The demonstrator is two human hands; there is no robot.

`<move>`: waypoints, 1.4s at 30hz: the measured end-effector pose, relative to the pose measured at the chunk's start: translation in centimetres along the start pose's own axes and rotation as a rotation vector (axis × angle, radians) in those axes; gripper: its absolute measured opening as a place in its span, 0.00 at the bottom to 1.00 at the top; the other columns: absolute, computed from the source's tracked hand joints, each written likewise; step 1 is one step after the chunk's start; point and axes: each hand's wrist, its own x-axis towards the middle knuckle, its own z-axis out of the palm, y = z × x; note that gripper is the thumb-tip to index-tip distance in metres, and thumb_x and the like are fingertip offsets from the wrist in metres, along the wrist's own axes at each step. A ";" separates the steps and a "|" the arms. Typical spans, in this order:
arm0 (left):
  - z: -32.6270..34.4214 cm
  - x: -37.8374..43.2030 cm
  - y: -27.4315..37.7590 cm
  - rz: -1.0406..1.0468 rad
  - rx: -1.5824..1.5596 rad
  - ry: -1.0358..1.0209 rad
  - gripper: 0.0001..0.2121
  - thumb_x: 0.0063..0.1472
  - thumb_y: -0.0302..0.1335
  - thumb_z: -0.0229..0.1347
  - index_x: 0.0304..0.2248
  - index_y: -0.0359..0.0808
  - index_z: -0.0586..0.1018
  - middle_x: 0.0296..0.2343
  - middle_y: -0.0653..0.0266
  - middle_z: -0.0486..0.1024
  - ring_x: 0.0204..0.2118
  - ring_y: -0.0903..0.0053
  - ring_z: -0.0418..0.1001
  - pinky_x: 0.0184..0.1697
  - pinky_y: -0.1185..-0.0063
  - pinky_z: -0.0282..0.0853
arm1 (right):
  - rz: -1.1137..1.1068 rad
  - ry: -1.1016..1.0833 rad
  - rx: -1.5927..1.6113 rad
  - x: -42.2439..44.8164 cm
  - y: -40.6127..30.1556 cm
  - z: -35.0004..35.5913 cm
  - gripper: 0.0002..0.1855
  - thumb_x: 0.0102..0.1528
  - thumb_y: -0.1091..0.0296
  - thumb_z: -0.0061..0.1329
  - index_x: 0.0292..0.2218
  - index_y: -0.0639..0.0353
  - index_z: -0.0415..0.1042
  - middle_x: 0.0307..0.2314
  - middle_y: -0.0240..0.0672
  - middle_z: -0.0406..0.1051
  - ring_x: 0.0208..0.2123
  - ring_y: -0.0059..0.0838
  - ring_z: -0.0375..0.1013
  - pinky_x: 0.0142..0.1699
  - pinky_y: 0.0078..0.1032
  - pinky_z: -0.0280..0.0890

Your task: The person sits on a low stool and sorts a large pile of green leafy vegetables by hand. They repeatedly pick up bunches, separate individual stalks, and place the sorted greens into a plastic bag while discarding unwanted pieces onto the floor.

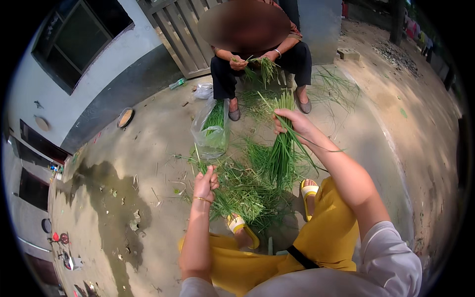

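Observation:
A thick bundle of long green leaves, apparently garlic chives (280, 156), hangs from my right hand (291, 124), its pale stem ends pointing up. One longer blade slants across that wrist. My left hand (206, 183) is closed around a few thin green stalks (198, 156) that stick up above the thumb. Between my feet spreads a loose heap of green and pale leaves (252, 196). Beyond it, a clear plastic bag (211, 139) holds more of the greens. The bundle's lower tips hang just over the heap and hide part of it.
Opposite me sits a person (259, 55) holding some stalks in both hands. A plastic bottle (177, 84) lies by a metal gate (182, 33). A round shallow pan (125, 117) rests near the wall. Scattered leaves and a wet patch (107, 196) mark the concrete ground on the left.

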 end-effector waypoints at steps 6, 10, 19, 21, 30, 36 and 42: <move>5.3 -1.9 -0.3 -0.070 0.016 -0.229 0.07 0.57 0.32 0.48 0.30 0.37 0.69 0.13 0.76 0.59 0.12 0.90 0.51 0.14 0.89 0.46 | 0.236 -0.015 -0.217 -1.1 4.3 5.3 0.09 0.47 0.64 0.48 0.28 0.59 0.65 0.16 0.27 0.62 0.16 0.16 0.59 0.20 0.16 0.54; 7.5 -2.6 -0.5 -0.015 -0.054 -0.164 0.06 0.53 0.28 0.53 0.29 0.40 0.68 0.17 0.79 0.62 0.13 0.92 0.54 0.14 0.90 0.49 | 0.214 -0.086 -0.404 -0.8 6.9 6.8 0.10 0.47 0.63 0.49 0.30 0.59 0.69 0.19 0.24 0.63 0.19 0.14 0.59 0.21 0.15 0.53; 8.2 -2.7 -0.4 0.092 0.181 -0.103 0.07 0.52 0.28 0.54 0.29 0.39 0.68 0.16 0.78 0.64 0.13 0.92 0.55 0.14 0.90 0.48 | 0.189 0.049 -0.346 -1.8 7.2 7.5 0.10 0.49 0.64 0.46 0.31 0.62 0.69 0.18 0.27 0.65 0.18 0.17 0.62 0.23 0.16 0.58; 7.9 -2.6 -0.6 0.099 0.186 -0.088 0.06 0.52 0.27 0.54 0.29 0.39 0.69 0.17 0.77 0.65 0.12 0.92 0.55 0.13 0.91 0.48 | 0.286 0.018 -0.321 -1.9 6.9 7.3 0.08 0.49 0.66 0.46 0.28 0.62 0.68 0.17 0.29 0.65 0.16 0.18 0.62 0.22 0.17 0.58; 6.6 -1.2 -1.7 0.253 0.278 0.041 0.05 0.53 0.25 0.52 0.29 0.35 0.70 0.18 0.74 0.67 0.15 0.91 0.59 0.16 0.89 0.53 | 0.431 -0.160 -0.169 -2.7 7.0 7.9 0.03 0.48 0.75 0.42 0.25 0.60 0.61 0.13 0.29 0.60 0.13 0.18 0.57 0.22 0.18 0.55; 5.8 0.0 -1.9 0.485 0.521 0.067 0.05 0.53 0.23 0.51 0.31 0.33 0.70 0.23 0.72 0.70 0.21 0.89 0.63 0.22 0.87 0.59 | 0.476 -0.145 -0.029 -3.1 6.6 8.6 0.04 0.48 0.75 0.41 0.29 0.59 0.60 0.14 0.28 0.58 0.13 0.19 0.56 0.23 0.19 0.55; 4.4 0.3 1.0 0.354 0.201 0.238 0.05 0.52 0.24 0.53 0.28 0.37 0.69 0.17 0.75 0.66 0.13 0.91 0.56 0.14 0.88 0.49 | 0.446 -0.184 -0.039 -3.3 5.8 8.5 0.26 0.49 0.73 0.40 0.50 0.62 0.52 0.14 0.26 0.55 0.16 0.18 0.55 0.25 0.18 0.54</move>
